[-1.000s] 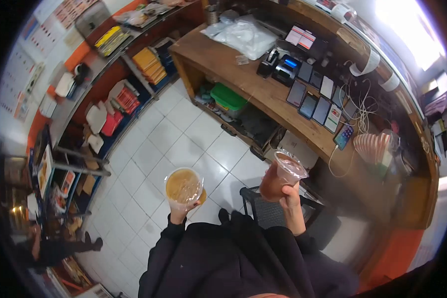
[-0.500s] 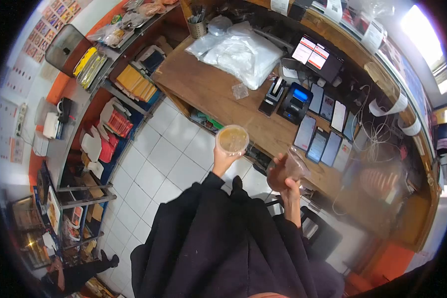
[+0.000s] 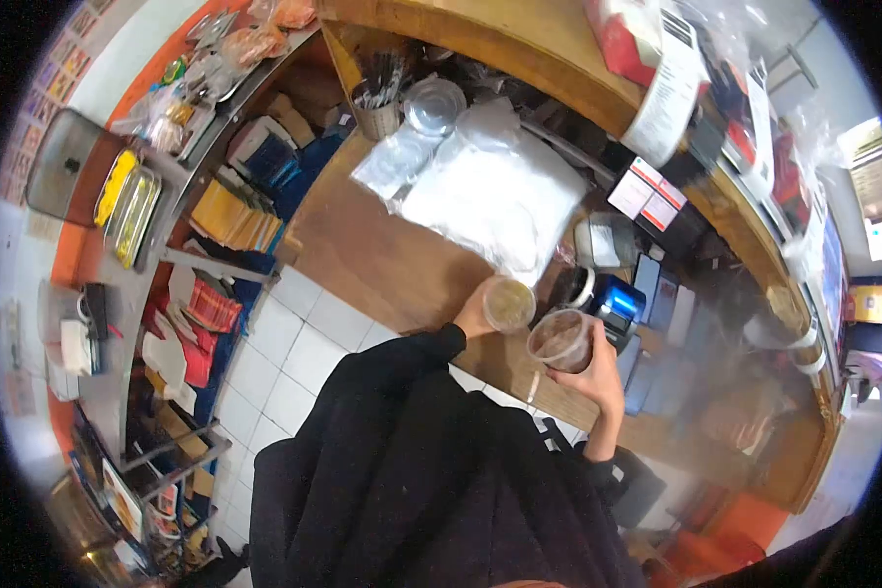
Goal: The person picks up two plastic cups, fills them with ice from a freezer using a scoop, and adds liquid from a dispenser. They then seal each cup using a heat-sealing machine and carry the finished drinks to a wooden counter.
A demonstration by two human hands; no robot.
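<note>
My left hand (image 3: pixel 474 310) is wrapped round a clear plastic tub (image 3: pixel 509 304) with yellowish-brown contents, near the counter's front edge. To its right, my right hand (image 3: pixel 600 380) grips a clear plastic cup (image 3: pixel 561 341) with brown contents, thumb and fingers about its side. The two containers are close together and overlap the wooden counter (image 3: pixel 363 267) in this view. Just beyond them lies a stack of clear plastic bags (image 3: pixel 490 211). A small black printer with a blue-lit screen (image 3: pixel 620 302) is near the cup.
Several phones (image 3: pixel 661 296) lie right of the printer. A metal holder with utensils (image 3: pixel 377 116) and clear round lids (image 3: pixel 434 105) sit at the back. Shelves on the left hold stacked brown packets (image 3: pixel 235 211). White floor tiles (image 3: pixel 309 358) show below the counter.
My body has moved nearer the counter. Both hands, still holding their containers, have come in over the counter and closer to each other. The cup shows more of its open top.
</note>
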